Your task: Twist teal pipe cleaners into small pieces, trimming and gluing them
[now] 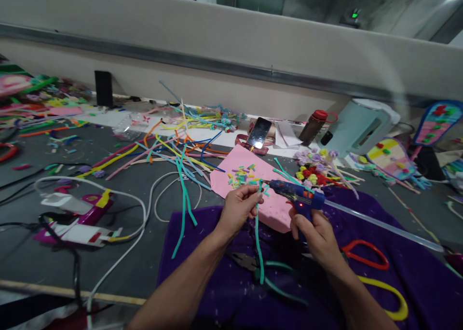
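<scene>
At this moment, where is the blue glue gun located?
In the head view, the blue glue gun is right of centre, held in the right hand, its nozzle close to the teal stem pinched by the left hand.

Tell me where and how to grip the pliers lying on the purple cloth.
Grip the pliers by both teal handles, probably from above and the near right: the handles splay toward that side, while the metal jaws point left. Mind the teal stem hanging from the left hand; it crosses in front of the joint in this view.
</scene>
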`<state>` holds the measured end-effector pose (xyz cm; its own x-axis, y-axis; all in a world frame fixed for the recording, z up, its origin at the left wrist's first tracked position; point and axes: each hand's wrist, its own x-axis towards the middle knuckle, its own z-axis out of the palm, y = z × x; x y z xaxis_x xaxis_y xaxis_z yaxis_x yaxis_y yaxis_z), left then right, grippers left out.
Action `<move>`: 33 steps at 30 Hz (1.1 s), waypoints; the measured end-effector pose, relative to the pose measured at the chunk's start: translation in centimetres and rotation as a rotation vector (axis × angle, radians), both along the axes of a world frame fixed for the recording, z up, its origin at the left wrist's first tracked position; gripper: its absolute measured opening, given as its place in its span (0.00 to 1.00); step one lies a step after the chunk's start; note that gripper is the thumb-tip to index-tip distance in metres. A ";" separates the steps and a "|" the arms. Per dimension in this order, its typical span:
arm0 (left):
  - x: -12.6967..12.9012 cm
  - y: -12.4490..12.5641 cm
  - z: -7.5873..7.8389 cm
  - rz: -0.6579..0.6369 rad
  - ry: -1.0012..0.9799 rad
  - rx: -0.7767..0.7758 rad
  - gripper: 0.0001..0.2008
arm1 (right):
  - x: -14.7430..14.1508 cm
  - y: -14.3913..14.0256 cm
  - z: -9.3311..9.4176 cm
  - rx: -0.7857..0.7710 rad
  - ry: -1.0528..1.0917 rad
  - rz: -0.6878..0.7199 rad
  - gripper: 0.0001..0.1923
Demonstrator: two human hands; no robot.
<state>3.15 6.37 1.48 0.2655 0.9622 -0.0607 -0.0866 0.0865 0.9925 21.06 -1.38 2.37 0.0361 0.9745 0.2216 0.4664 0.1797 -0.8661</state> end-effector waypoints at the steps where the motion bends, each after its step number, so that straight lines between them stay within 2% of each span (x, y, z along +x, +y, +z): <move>1: 0.0 0.0 0.0 0.000 0.002 0.006 0.10 | 0.0 0.0 0.0 0.000 -0.007 -0.002 0.19; 10: -0.1 0.1 -0.1 0.009 0.021 0.026 0.11 | 0.1 0.1 -0.2 0.018 -0.026 -0.002 0.18; 18: -0.1 0.1 -0.1 0.015 0.012 0.003 0.11 | 0.0 0.4 -0.1 0.008 0.076 0.088 0.14; 22: -0.1 0.1 0.1 0.004 0.033 0.004 0.11 | 0.0 0.5 -0.1 0.024 0.051 0.085 0.16; 27: -0.1 0.1 0.1 0.018 0.025 0.005 0.12 | 0.0 0.4 -0.3 0.023 0.057 0.054 0.14; 33: -0.2 0.2 -0.1 0.024 -0.001 -0.001 0.13 | 0.1 0.2 -0.2 0.018 -0.047 0.030 0.20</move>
